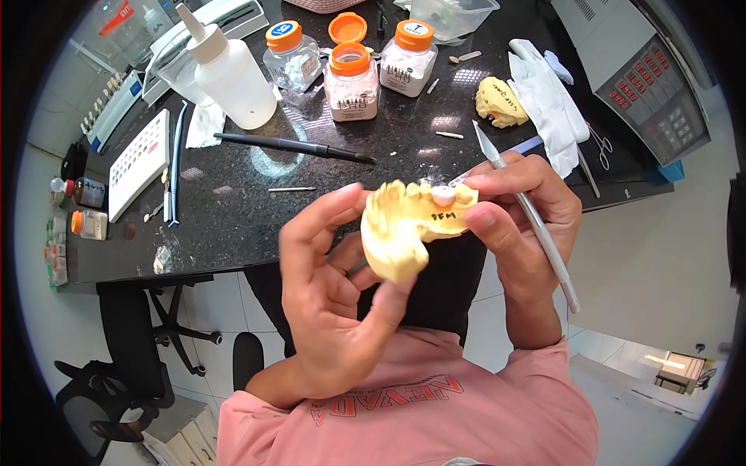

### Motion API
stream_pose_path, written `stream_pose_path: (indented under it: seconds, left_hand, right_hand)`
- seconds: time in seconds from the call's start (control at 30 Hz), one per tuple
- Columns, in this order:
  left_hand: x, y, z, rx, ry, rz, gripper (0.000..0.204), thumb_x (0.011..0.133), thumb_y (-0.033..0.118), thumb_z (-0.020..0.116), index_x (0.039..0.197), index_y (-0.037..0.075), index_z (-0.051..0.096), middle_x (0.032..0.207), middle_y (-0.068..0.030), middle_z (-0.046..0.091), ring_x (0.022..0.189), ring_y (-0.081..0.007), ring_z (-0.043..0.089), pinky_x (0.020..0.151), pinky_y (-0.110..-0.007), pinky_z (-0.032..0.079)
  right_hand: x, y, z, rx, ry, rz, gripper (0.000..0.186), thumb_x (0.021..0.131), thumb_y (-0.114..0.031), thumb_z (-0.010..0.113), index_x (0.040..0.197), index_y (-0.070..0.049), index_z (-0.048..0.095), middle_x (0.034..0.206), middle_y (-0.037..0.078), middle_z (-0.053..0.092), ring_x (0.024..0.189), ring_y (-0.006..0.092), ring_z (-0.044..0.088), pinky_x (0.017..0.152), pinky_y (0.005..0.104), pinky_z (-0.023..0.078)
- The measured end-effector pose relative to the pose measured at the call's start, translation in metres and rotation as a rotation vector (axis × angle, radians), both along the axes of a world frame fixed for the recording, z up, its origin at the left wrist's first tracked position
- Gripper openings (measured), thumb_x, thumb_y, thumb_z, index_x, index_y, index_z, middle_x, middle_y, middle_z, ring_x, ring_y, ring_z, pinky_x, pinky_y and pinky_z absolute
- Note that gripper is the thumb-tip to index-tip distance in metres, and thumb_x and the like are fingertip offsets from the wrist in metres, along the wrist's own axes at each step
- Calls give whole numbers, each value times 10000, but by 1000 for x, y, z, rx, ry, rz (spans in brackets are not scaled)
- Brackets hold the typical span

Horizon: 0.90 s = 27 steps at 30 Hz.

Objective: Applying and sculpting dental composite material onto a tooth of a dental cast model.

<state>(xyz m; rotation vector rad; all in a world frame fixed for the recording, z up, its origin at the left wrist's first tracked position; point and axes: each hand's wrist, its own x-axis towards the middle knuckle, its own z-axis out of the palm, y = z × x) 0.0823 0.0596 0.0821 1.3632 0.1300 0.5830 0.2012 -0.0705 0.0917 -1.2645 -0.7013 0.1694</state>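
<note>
A yellow plaster dental cast is held up in front of me, over the table's near edge, its teeth upward. One pinkish-white crown stands out among the yellow teeth. My left hand grips the cast's left end, thumb low and fingers behind. At the other end, my right hand pinches the cast between thumb and forefinger. That same hand also carries a silver craft knife, its blade pointing up and away, its handle slanting down across the fingers.
On the black table lie a dark brush and a white shade palette. Farther back stand a squeeze bottle and orange-rimmed powder jars. Another yellow cast sits beside white tissue. A furnace panel flanks the right.
</note>
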Motion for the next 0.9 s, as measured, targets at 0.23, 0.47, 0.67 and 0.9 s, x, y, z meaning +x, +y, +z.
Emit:
stream_pose_path:
  seconds: [0.23,0.47,0.67,0.9]
  left_hand:
    - [19,4,-20,196,-186,126,911,695,69,849,1385,10,257,1377,-202,397,1238,-271,510,988,-378,520]
    - [29,10,-15,162,-189,178,940,644,130,888,1377,0,314,1403,-171,390,1179,-251,549,944,-359,543]
    - [28,18,-10,62,-78,93,956,653,87,881,1403,-2,293,1373,-165,426,1141,-249,578,922,-356,556]
    - [28,53,19,208,126,-107,779,624,-58,753,1328,-4,423,1272,-141,529,1100,-195,596,884,-287,540]
  right_hand:
    - [-13,12,-6,1,79,-90,190,783,-1,773,926,20,651,861,85,646,782,108,663,659,211,562]
    - [-11,16,-9,-100,-145,-139,220,743,-5,806,919,21,677,786,89,653,724,111,653,599,219,537]
    - [-15,11,-9,-164,-199,-177,221,783,-124,796,915,17,690,681,82,644,641,142,617,550,241,468]
    - [10,-7,-11,12,-254,-135,213,870,-87,512,1036,37,564,811,111,599,594,76,460,583,205,417]
